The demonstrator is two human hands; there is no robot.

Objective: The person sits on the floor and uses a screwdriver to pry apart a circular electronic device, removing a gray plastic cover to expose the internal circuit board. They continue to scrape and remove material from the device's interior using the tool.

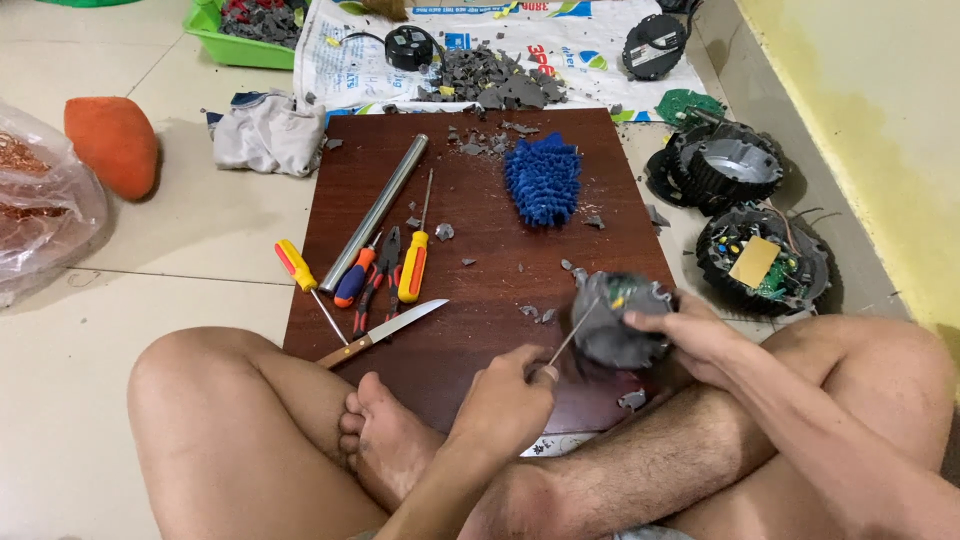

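Nearest the camera, crossed bare legs [300,440] are seen at the near edge of the dark wooden board [480,200], which serves as landmark throughout; just above them the left hand [505,405] is closed around a thin metal tool [572,340], its fingers pinched together on the handle, while the tip is set against the grey round casing [618,318]; the casing is held over the board's near right corner by the right hand [690,335], whose fingers are curled and pressed against its right side. The step in hand is judged to be prying or unscrewing the casing; steady pressure at the tip and a firm hold opposite are called for next, so that the tool is not allowed to slip.

On the board's near left part a knife [385,333] is laid; beyond it screwdrivers [412,265] and pliers [383,270] are gathered, with one yellow-handled screwdriver [298,268] overhanging the left edge; a steel tube [375,210] is laid diagonally farther on; a blue shaggy cloth [543,180] is found toward the far side, among grey fragments. Right of the board, opened round units [762,262] are stacked on the floor; beyond its far edge, broken grey pieces [495,80] are heaped on a printed sack, and a green tray [235,45] is placed far left.
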